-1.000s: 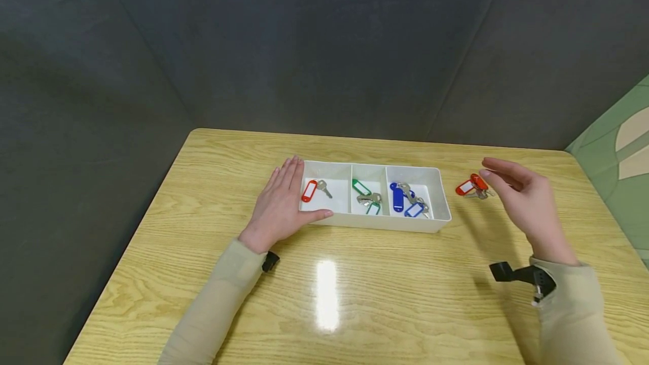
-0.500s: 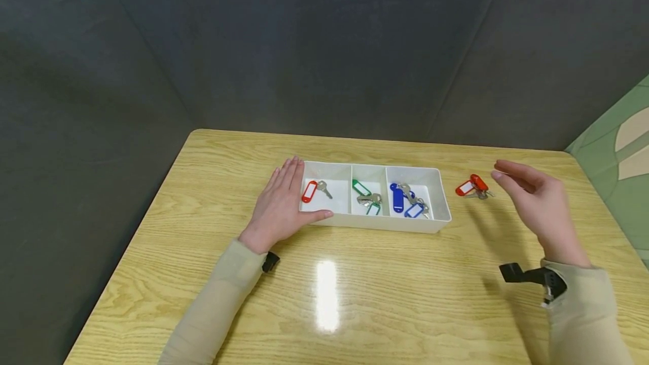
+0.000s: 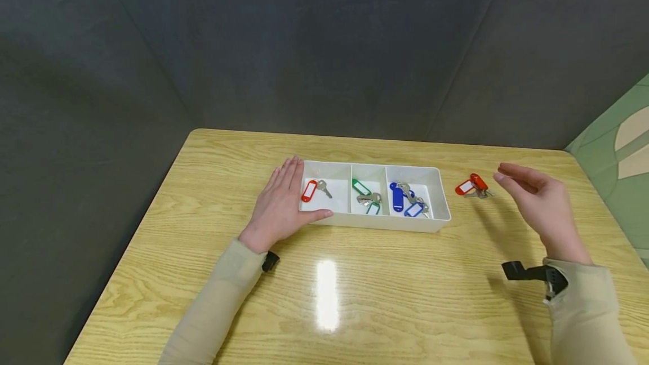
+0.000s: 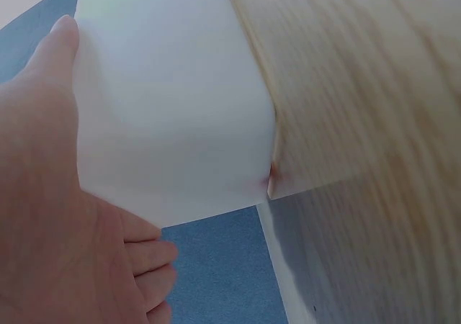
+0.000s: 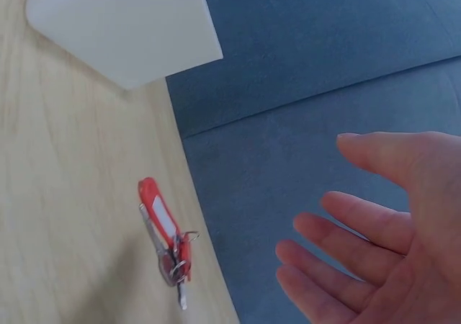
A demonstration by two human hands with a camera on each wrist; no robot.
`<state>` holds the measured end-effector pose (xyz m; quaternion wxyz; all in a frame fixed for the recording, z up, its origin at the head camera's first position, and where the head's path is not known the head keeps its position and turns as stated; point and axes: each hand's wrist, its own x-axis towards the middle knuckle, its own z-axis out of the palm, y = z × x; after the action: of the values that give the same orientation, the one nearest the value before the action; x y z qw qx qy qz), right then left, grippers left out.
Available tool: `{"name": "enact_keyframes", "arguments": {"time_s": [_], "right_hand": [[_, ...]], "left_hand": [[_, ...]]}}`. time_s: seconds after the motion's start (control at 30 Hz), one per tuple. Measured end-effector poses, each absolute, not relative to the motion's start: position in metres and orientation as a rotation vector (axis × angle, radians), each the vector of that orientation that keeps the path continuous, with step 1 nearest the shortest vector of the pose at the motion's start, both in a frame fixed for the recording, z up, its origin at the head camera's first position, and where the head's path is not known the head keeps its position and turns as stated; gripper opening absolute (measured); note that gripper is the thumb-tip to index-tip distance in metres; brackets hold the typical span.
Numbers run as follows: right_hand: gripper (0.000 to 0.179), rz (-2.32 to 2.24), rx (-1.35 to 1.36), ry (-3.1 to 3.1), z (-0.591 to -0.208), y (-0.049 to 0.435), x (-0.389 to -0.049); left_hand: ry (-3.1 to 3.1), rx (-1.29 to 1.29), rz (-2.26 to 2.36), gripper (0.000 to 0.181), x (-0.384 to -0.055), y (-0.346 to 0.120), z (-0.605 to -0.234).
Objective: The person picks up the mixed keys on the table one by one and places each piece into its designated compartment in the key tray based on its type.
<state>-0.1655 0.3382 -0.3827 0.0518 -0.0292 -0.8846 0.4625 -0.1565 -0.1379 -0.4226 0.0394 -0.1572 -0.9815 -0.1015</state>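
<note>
A white tray (image 3: 365, 222) with three compartments lies on the table. My left hand (image 3: 279, 207) rests at its left end, fingers straight along the end wall and thumb over the front rim. A key with a red tag (image 3: 309, 191) lies in the left compartment, keys with green tags (image 3: 361, 187) in the middle, and keys with blue tags (image 3: 398, 200) in the right one. Right of the tray, red-tagged keys (image 3: 479, 182) lie in a small pile on the wood. My right hand (image 3: 539, 201) hovers to the right of them, fingers loosely bent and holding nothing.
The wooden table (image 3: 243, 308) ends at the back against a dark padded wall (image 3: 324, 49). A green panel with beige shapes (image 3: 623, 156) stands past the right edge. Black straps with cameras (image 3: 527, 274) sit on my wrists.
My right hand has shifted a little to the right, away from the red-tagged keys, and then nearly stopped. The left hand, tray and keys stay where they were.
</note>
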Motion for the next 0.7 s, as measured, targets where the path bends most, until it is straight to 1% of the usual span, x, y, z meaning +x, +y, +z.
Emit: {"name": "enact_keyframes", "arguments": {"time_s": [0.5, 0.7], "right_hand": [[0.058, 1.434, -0.111, -2.734, -0.41, 0.349, -0.175], [0.069, 1.37, -0.17, -2.828, -0.418, 0.349, -0.177]], "left_hand": [[-3.013, -0.483, -0.307, 0.125, -0.156, -0.138, -0.422], [-3.006, -0.485, -0.313, 0.125, -0.156, -0.138, -0.422]]}}
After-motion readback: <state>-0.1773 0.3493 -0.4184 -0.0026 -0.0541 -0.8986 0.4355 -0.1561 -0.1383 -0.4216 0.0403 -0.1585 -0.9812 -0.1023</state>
